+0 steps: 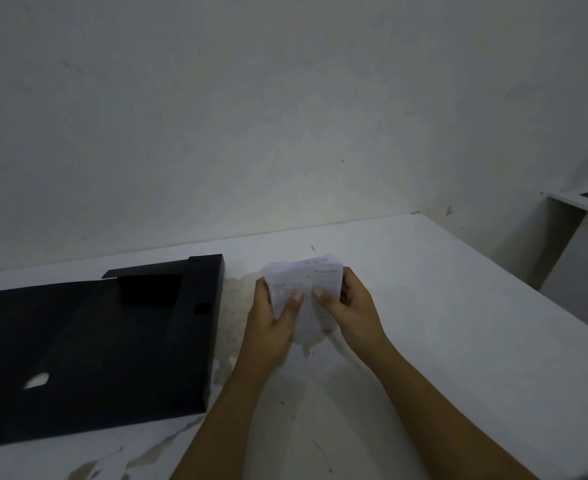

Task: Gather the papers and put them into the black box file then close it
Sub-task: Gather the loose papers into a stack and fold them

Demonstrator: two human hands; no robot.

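A small stack of white papers with faint print is held upright over the white table, just right of the box file. My left hand grips its left edge, thumb on the front. My right hand grips the right edge the same way. The black box file lies open and flat on the table's left side, its lid spread toward me and a raised side wall along its right edge. A small flap stands up at its far end. The lower part of the papers is hidden behind my hands.
The white table has worn, stained patches near the box and toward the front edge. A pale wall runs along the back. A second white surface with a dark top stands at the far right, beyond a gap.
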